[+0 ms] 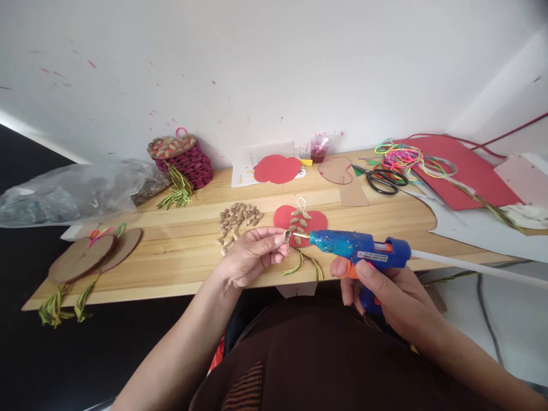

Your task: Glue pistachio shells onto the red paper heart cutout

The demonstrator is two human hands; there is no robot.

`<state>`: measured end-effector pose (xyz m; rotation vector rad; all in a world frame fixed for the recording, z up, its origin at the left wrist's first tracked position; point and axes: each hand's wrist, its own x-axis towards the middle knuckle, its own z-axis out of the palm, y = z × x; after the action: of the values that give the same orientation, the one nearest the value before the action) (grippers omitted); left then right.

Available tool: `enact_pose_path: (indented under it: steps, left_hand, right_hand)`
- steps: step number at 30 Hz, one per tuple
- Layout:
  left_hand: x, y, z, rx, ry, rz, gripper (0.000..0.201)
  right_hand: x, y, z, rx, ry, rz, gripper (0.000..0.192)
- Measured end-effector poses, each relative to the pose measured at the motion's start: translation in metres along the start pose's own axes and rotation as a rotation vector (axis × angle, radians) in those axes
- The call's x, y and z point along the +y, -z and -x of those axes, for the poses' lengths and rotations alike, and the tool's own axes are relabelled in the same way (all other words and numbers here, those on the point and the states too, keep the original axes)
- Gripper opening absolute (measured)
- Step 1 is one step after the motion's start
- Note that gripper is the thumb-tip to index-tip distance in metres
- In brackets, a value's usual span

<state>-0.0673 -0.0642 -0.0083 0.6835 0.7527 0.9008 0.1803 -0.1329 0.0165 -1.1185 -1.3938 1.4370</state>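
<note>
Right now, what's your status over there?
Left hand pinching a shell in its fingers. Right hand gripping blue glue gun, nozzle at shell. Red heart cutout just behind.

Blue glue gun [363, 249], level, nozzle touching small tan shell [287, 235].

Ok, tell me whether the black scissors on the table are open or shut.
Shut: the scissors lie flat on the wooden table, blades together and handles side by side.
</note>
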Motion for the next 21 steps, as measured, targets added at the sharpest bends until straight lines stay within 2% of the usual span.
enact_pose_path:
  steps: [9,21]
  left_hand:
    - [0.0021,-0.0063,0.0063,-0.01,0.015,0.003,0.03]
    - [0.0012,-0.0064,0.0078,-0.04,0.008,0.017,0.028]
  right_hand:
    - [-0.0024,-0.0012,0.0057,-0.016,0.074,0.173,0.036]
    - [-0.0047,-0.0029,0.0046,-0.018,0.122,0.22,0.034]
